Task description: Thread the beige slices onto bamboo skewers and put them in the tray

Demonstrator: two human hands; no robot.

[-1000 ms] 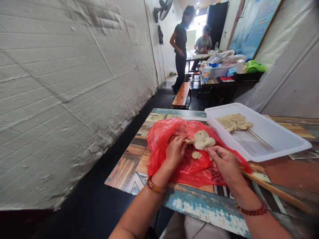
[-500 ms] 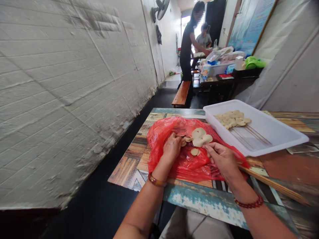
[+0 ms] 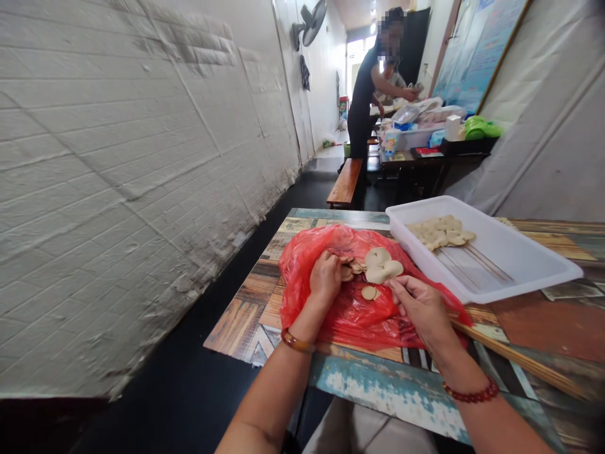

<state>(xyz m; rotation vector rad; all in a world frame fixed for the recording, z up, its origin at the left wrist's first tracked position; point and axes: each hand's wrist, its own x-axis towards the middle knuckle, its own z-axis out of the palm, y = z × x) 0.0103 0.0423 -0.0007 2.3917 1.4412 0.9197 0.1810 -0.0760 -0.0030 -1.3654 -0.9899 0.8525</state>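
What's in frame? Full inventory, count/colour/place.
plastic bag: one, red, spread on the table's near left part
round slices: a small heap, beige, on the bag between the hands
tray: one, white, right of the bag
skewered slices: one cluster, beige, at the tray's far end
bamboo skewers: a bundle, tan, on the table in front of the tray
table: one, painted patchwork wood
bench: one, brown, beyond the table
wall fan: one, upper wall
person in black: one, standing at the far table
left hand: on the bag, fingers at the slices
right hand: on the bag, holding a skewer end
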